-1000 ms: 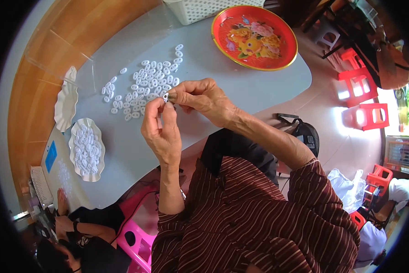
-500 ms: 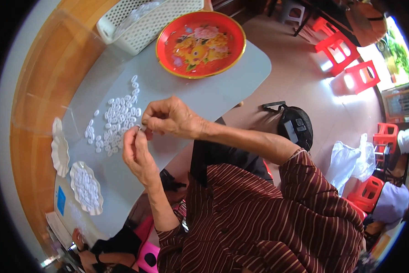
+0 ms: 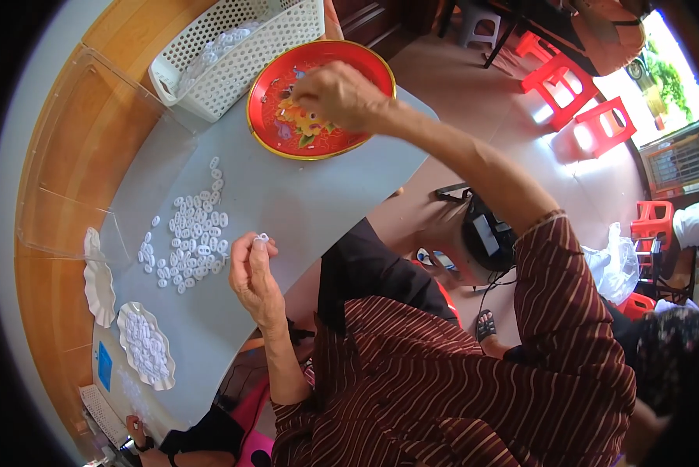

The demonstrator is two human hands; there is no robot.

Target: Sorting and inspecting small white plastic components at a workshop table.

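Two bare hands work over a grey table (image 3: 303, 206). The left hand (image 3: 252, 272) is raised just above the near part of the table, fingers drawn together, pinching a small white ring (image 3: 262, 237) at the fingertips. The right hand (image 3: 338, 95) is stretched far forward over a round red tray (image 3: 275, 128) with a gold rim and a flower pattern; its fingers curl down towards the tray's middle, and whether they grip anything cannot be told.

Just left of the left hand lies a loose scatter of white rings (image 3: 187, 237) spread flat on the table. Farther left, near the table's edge, sit two white scalloped dishes: one (image 3: 149, 346) holds a heap of small white pieces, the other (image 3: 98, 279) lies just beyond it. Behind the red tray, touching or almost touching its rim, stands a white perforated basket (image 3: 233, 47) with clear pieces inside. Red plastic stools (image 3: 567, 86) stand on the floor to the right, well apart from the table.
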